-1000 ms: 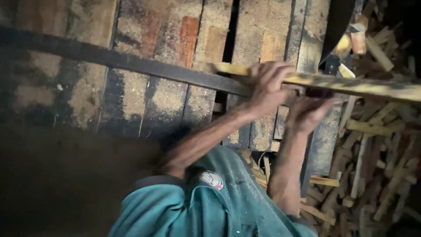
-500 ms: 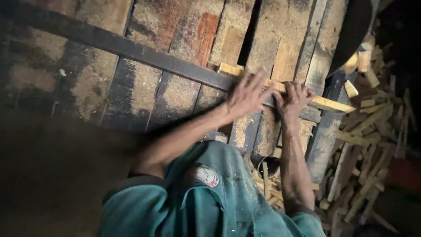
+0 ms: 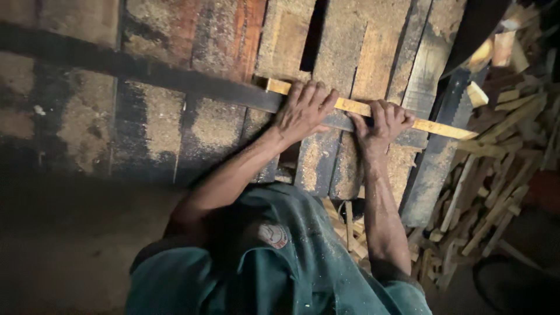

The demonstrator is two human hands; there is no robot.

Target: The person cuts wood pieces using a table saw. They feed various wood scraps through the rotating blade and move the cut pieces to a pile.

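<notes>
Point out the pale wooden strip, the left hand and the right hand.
pale wooden strip (image 3: 444, 128), head view, on its bare stretch right of both hands.
left hand (image 3: 304, 111), head view, on the back of the hand, pressing the strip.
right hand (image 3: 385, 121), head view, on the knuckles over the strip.

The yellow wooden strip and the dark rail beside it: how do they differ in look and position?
The yellow wooden strip is pale, thin and short; the dark rail is almost black, wider and runs much farther to the left. The left hand and right hand both press on the strip, fingers curled over it, while most of the rail lies untouched. Both lie slanting across the sawdust-covered plank table, side by side.
</notes>
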